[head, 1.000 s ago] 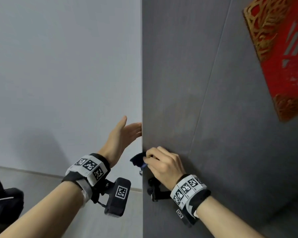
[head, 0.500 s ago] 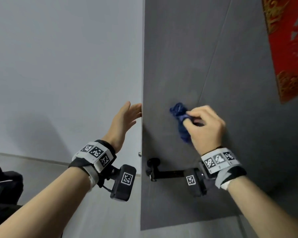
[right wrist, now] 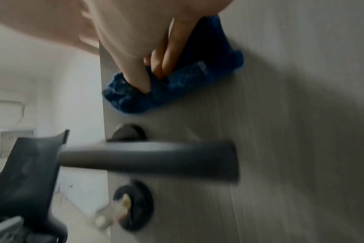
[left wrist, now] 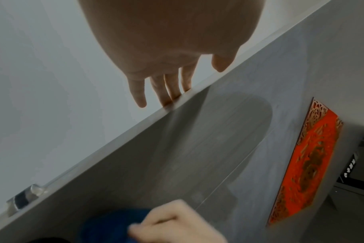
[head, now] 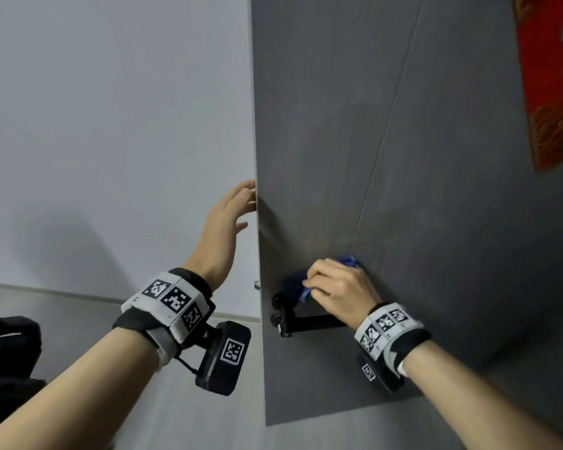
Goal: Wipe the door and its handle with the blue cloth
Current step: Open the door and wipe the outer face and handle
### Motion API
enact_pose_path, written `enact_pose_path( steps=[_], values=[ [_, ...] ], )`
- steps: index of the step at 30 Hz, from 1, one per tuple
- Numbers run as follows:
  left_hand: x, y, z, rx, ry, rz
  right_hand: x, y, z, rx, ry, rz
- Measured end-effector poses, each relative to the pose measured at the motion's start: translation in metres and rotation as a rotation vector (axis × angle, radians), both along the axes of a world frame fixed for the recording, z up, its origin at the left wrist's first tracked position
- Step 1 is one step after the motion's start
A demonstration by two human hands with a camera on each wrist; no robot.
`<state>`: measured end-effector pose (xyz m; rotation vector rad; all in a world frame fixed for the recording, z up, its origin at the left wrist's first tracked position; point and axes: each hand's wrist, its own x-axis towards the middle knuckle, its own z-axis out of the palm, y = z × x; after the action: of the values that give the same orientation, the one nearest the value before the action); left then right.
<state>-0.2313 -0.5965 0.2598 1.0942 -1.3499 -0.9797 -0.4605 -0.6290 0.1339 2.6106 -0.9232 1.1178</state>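
right now the right hand is bunching the blue cloth under curled fingers and pressing it flat against the grey door, just above the black lever handle. judging from that spot, the step in hand is wiping the panel close to the handle, with the handle itself looking not yet covered. to do it well, the palm should be bearing evenly on the wad so that the whole underside is dragging on the surface, not only the folded edge; a fuller spread of cloth would be covering more with each pass. when going down to the lever, wrapping the cloth around the bar and sliding along it should be cleaning all sides (the round rose behind it and the keyhole plate below are likely collecting grime too).

farther out, the left hand is holding nothing, its fingers straight and loosely together, with the fingertips resting on the door's free edge. that is a sensible brace: it should be stopping the leaf from swinging away under the wiping pressure, provided the fingers are staying clear of the latch.

as for looks, the cloth is appearing deep blue, nubbly and crumpled into a long wad; the door is showing a matte grey face with a fine vertical grain and a thin groove. a red and gold decoration is hanging well apart, higher on the panel.
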Motion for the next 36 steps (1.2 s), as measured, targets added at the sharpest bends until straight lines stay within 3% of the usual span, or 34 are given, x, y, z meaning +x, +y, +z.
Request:
enact_pose_path(
  steps=[6, 8, 10, 12, 16, 18, 20, 23, 30, 33, 36],
  values=[
    [-0.014, -0.002, -0.002, -0.005, 0.08, 0.096, -0.019, -0.01, 0.107, -0.202, -0.402, -0.061],
    [-0.016, -0.006, -0.007, 0.001, 0.097, 0.112, -0.021, -0.015, 0.124, -0.231, -0.465, -0.072],
    [-0.018, -0.008, -0.013, 0.005, 0.093, 0.112, -0.02, -0.016, 0.111, -0.233, -0.494, -0.089],
    [-0.018, -0.012, -0.019, -0.002, 0.092, 0.111, -0.018, -0.015, 0.073, -0.185, -0.458, -0.104],
    [-0.017, -0.022, -0.027, -0.028, 0.137, 0.124, -0.007, -0.007, -0.029, 0.152, -0.192, -0.184],
    [-0.018, -0.024, -0.028, -0.036, 0.14, 0.126, 0.003, -0.006, -0.055, 0.332, -0.162, -0.274],
    [-0.018, -0.027, -0.028, -0.031, 0.138, 0.122, 0.008, -0.009, -0.056, 0.429, -0.186, -0.335],
    [-0.016, -0.025, -0.028, -0.003, 0.146, 0.128, 0.002, -0.001, -0.038, 0.451, -0.265, -0.27],
    [-0.005, 0.003, -0.051, 0.078, -0.026, 0.016, -0.051, 0.052, 0.02, 0.428, -0.879, -0.315],
    [0.003, 0.017, -0.083, 0.142, -0.222, -0.067, -0.062, 0.068, 0.02, 0.518, -1.074, -0.354],
    [0.01, 0.034, -0.134, 0.325, -0.281, -0.078, -0.064, 0.085, 0.008, 0.567, -1.091, -0.444]
  ],
)
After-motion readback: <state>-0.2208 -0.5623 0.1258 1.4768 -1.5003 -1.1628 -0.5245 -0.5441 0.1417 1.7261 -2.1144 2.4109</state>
